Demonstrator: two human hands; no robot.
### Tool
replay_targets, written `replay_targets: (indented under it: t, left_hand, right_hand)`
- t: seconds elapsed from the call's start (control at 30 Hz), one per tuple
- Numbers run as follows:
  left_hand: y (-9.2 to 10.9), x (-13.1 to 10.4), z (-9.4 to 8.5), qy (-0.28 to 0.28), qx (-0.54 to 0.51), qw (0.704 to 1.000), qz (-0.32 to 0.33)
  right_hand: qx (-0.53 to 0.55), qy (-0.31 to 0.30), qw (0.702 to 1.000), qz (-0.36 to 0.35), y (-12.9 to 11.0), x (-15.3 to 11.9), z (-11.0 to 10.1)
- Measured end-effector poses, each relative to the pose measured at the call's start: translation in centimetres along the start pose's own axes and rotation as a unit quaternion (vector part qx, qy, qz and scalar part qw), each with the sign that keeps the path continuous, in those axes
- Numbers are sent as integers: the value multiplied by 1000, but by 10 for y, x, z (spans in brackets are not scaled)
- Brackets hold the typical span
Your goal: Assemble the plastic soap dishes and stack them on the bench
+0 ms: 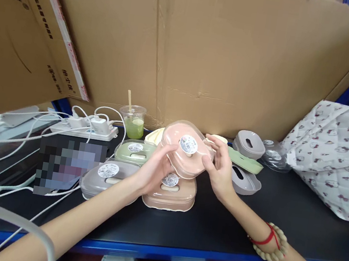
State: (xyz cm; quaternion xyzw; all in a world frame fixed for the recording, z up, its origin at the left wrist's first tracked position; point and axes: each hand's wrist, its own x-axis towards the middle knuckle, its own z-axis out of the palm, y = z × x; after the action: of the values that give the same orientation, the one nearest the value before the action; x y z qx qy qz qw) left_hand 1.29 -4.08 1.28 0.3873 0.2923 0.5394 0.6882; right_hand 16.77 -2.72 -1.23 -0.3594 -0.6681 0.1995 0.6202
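Note:
A pink box with a clear lid and a round sticker [181, 132] is held up, tilted, between both hands. My left hand [157, 167] grips its lower left side, thumb on the lid. On its right side, my right hand [220, 166] holds the edge between thumb and fingers. Just below, a second lidded pink box [180, 199] rests on the black table [204, 232]. To its left are a lidded grey box [95, 180] and a lidded green box [121, 153]. Pale yellow pieces [154, 136] show partly behind the held box.
Grey trays [250, 144] and a green piece [245, 161] lie right, beside clear lids [274, 157] and a patterned bag [339, 152]. A drink cup [135, 126], power strip [107, 134], white cables and a phone [12, 171] are left. Cardboard [207, 52] stands behind.

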Motion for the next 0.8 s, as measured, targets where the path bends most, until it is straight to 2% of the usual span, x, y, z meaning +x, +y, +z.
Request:
replay_targets:
  t: [0.1,0.2,0.5,0.67,0.8]
  left_hand:
    - [-2,-1,-1,14,22,1000,13]
    - [-4,-2,-1,23,35,998,39]
    - [-4,3,-2,23,58,994,86]
    - [-5,1,-2,-2,86,989,119]
    - [-7,-2,0,7,108,982,152]
  right_hand:
    - [86,-47,990,103,-2,4,-1]
    - [136,-104,972,161,-7,6,-1]
    - [175,-131,965,142,-8,5,-1]
    - [187,-159,953,176,-8,6,-3]
    - [193,-201,941,193,-8,8,-5]
